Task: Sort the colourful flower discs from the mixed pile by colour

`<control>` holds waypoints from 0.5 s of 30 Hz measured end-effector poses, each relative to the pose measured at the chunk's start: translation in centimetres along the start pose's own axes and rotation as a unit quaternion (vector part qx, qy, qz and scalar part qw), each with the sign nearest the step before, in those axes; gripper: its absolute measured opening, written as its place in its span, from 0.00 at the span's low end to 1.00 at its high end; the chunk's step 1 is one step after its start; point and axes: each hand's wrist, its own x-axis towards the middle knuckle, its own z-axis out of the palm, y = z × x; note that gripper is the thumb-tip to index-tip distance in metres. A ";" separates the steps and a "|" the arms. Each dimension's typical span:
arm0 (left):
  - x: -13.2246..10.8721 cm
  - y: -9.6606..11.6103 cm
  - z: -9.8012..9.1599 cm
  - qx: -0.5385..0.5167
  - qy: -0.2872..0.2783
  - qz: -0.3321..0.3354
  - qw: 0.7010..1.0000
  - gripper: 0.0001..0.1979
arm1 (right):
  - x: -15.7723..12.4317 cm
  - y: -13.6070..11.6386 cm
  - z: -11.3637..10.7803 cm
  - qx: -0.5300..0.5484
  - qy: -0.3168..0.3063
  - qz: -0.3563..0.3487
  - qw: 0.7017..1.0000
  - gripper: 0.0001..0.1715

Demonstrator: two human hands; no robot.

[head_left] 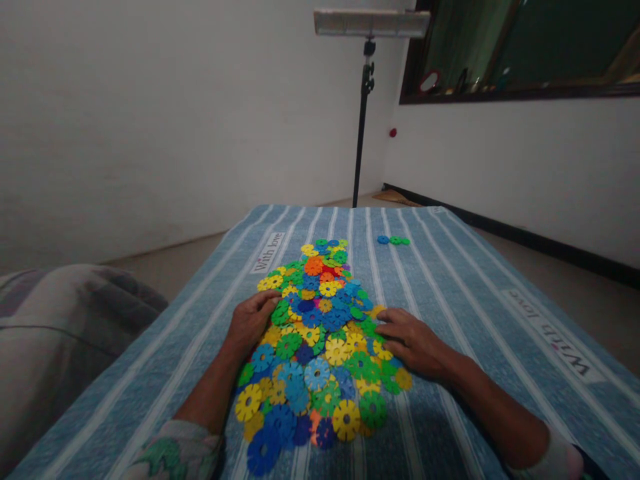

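Cloth [475, 300]: blue, striped, spread under everything I see.
Heap of discs [320, 333]: mixed colours, mid-cloth, between both hands.
Left hand [250, 323]: fingers curled on the heap's left edge; I cannot tell if it grips one.
Right hand [413, 343]: flat, fingers extended, resting on the right edge, gripping nothing.
Spare discs [393, 240]: three in a row, well beyond the heap.

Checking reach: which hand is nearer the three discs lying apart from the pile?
Right. The right hand rests almost directly below the three discs; the left hand lies across the pile.

Walls [150, 120]: white
Lamp [371, 22]: 12 o'clock (on a black stand)
Window [520, 53]: 1 o'clock, dark frame
Floor [575, 287]: grey
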 end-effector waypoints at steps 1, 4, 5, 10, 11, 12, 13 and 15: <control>0.0 0.0 0.0 -0.001 0.001 -0.002 1.000 0.19 | 0.0 0.0 -0.1 -0.004 -0.004 0.001 1.000 0.12; 0.0 0.0 0.1 -0.003 -0.002 -0.003 1.000 0.20 | 0.1 0.0 -0.3 -0.020 -0.014 0.008 1.000 0.09; 0.0 0.0 0.1 -0.004 -0.002 -0.003 1.000 0.20 | 0.1 0.1 -0.3 -0.028 -0.013 0.010 0.999 0.09; -0.2 0.2 0.1 -0.003 -0.003 -0.007 1.000 0.20 | 0.1 0.4 -0.2 -0.057 0.007 0.009 0.998 0.13; -0.2 0.3 0.0 -0.003 -0.003 -0.008 1.000 0.20 | 0.1 0.4 -0.1 -0.061 0.008 0.007 0.998 0.13; -0.2 0.3 0.0 -0.002 -0.003 -0.008 1.000 0.20 | 0.1 0.4 -0.1 -0.065 0.008 0.004 0.998 0.14; -0.2 0.3 0.0 -0.001 -0.003 -0.008 1.000 0.20 | 0.1 0.4 -0.1 -0.068 0.007 0.003 0.998 0.14; -0.2 0.2 0.0 -0.003 -0.004 -0.010 1.000 0.20 | 0.1 0.4 -0.3 -0.077 0.001 0.008 0.997 0.13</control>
